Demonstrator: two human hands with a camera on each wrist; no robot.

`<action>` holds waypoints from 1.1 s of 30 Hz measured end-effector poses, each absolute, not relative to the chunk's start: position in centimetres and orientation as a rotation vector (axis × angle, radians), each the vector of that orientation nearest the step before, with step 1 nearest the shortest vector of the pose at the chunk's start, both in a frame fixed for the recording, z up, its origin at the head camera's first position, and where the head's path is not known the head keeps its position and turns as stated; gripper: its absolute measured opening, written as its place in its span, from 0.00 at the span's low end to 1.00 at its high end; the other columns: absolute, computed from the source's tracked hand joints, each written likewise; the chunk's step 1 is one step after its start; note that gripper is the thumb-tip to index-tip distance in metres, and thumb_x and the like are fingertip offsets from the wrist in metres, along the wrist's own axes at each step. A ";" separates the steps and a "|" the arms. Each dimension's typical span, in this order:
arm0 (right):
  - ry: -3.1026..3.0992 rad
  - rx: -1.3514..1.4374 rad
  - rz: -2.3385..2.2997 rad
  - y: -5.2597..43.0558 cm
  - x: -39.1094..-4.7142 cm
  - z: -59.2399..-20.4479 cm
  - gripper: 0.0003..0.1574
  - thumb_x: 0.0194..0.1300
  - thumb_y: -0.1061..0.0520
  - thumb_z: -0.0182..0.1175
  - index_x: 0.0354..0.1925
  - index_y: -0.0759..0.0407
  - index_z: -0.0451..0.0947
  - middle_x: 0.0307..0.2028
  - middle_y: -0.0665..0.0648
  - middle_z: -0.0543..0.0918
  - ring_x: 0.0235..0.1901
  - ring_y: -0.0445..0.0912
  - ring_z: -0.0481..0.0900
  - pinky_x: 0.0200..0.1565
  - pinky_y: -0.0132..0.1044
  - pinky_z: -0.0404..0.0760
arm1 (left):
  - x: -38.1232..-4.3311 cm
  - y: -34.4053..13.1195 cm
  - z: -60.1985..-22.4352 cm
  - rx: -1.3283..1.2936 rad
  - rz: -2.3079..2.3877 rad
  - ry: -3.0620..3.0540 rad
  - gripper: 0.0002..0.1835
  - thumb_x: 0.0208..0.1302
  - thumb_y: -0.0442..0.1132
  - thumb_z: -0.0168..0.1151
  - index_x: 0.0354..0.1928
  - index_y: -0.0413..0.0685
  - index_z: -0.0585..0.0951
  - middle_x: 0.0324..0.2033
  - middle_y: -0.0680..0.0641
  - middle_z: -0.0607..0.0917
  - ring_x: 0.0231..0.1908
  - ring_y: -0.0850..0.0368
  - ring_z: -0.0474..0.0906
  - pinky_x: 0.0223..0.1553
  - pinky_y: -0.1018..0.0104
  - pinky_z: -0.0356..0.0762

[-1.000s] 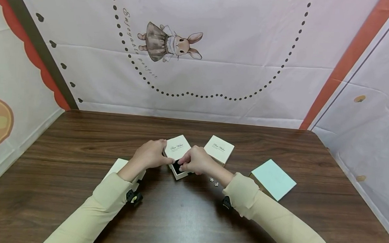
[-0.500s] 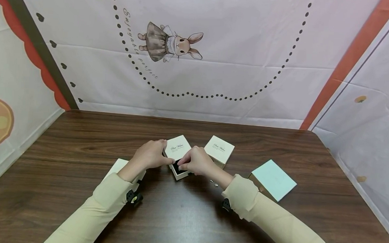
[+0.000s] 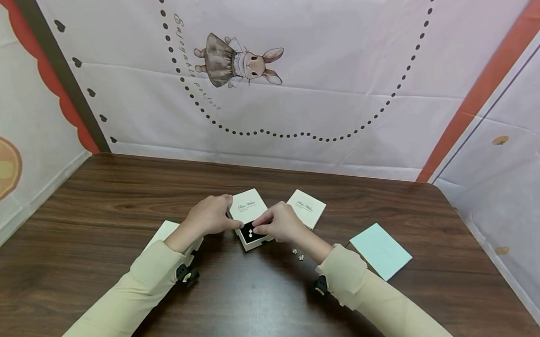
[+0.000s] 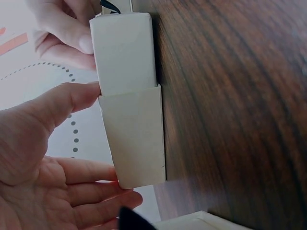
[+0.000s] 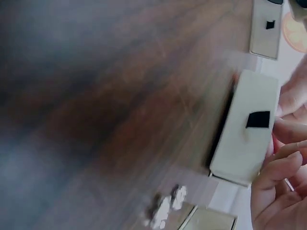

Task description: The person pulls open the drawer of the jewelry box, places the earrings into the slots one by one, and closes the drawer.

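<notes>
My left hand (image 3: 210, 213) holds a cream jewelry box (image 3: 247, 203) printed "Best Wishes", thumb near the lid's front edge and fingers at its far side. The box's drawer (image 4: 123, 52) is partly slid out of its sleeve (image 4: 134, 139). A small sparkling earring (image 3: 250, 233) lies on the black lining inside. My right hand (image 3: 285, 223) is at the drawer's right rim, index finger and thumb close beside the earring; I cannot tell whether they pinch anything. A black pull tab (image 5: 258, 120) sticks out from the drawer front.
Two small flower-shaped earrings (image 3: 297, 254) lie on the brown table (image 3: 255, 308) below my right wrist. Another "Best Wishes" box (image 3: 306, 207) stands behind that hand, and a pale-blue-topped box (image 3: 381, 250) farther right. A third cream box (image 3: 163, 230) is partly hidden by my left forearm.
My right fingers have drawn back slightly up and to the right from inside the drawer, so the earring on the black lining now shows. My left hand keeps its hold on the box.
</notes>
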State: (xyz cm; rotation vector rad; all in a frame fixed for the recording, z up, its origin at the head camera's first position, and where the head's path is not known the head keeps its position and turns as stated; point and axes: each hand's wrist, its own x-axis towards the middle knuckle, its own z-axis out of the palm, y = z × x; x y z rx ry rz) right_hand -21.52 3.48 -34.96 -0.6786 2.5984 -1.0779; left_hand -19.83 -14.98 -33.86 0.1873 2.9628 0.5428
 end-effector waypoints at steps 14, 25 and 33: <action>2.577 -0.494 -1.171 6.9 -22.2 -34.4 0.08 0.50 0.57 0.67 0.32 0.58 0.85 0.23 0.56 0.84 0.05 0.36 0.63 0.16 0.29 0.66 | -19.7 -15.1 -33.8 0.221 0.540 2.953 0.36 0.48 0.55 0.66 0.55 0.38 0.72 0.58 0.41 0.73 0.27 0.54 0.70 0.24 0.65 0.65; 2.495 -0.447 -1.211 8.6 -22.1 -35.2 0.09 0.50 0.58 0.67 0.33 0.60 0.84 0.24 0.57 0.84 0.06 0.37 0.65 0.16 0.29 0.67 | -19.3 -15.1 -34.0 0.228 0.550 2.947 0.44 0.51 0.56 0.63 0.63 0.34 0.62 0.65 0.35 0.61 0.60 0.36 0.62 0.54 0.44 0.65; 2.455 -0.447 -1.230 8.7 -21.7 -35.6 0.11 0.50 0.58 0.67 0.33 0.62 0.84 0.23 0.60 0.84 0.08 0.37 0.69 0.17 0.31 0.74 | -19.4 -15.0 -34.2 0.208 0.576 2.943 0.46 0.52 0.55 0.63 0.65 0.33 0.59 0.65 0.35 0.59 0.62 0.36 0.58 0.57 0.43 0.61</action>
